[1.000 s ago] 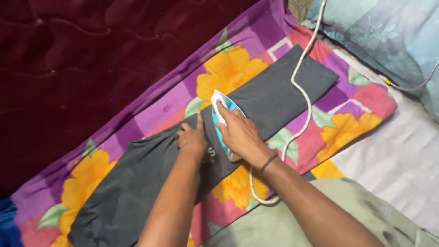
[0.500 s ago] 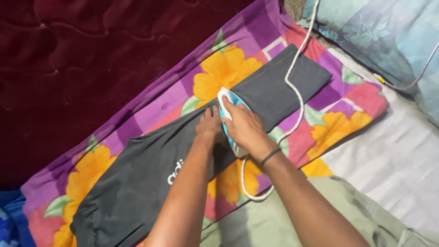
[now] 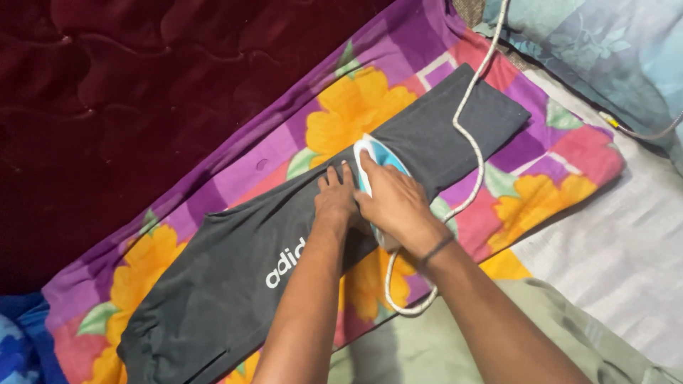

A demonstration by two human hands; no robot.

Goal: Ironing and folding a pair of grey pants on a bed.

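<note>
Gripping the blue-and-white iron (image 3: 378,160) from above, the right hand (image 3: 398,206) is closed around its handle, while the left hand (image 3: 336,199) lies flat with fingers together on the dark grey trousers (image 3: 235,277) just beside the iron. The trousers stretch diagonally over a flowered cloth (image 3: 341,124) on the bed, the white cord (image 3: 469,142) trailing across the far leg. To press well, I judge the flat hand should keep the fabric taut ahead of the soleplate and stay clear of it, with the cord kept off the path.
</note>
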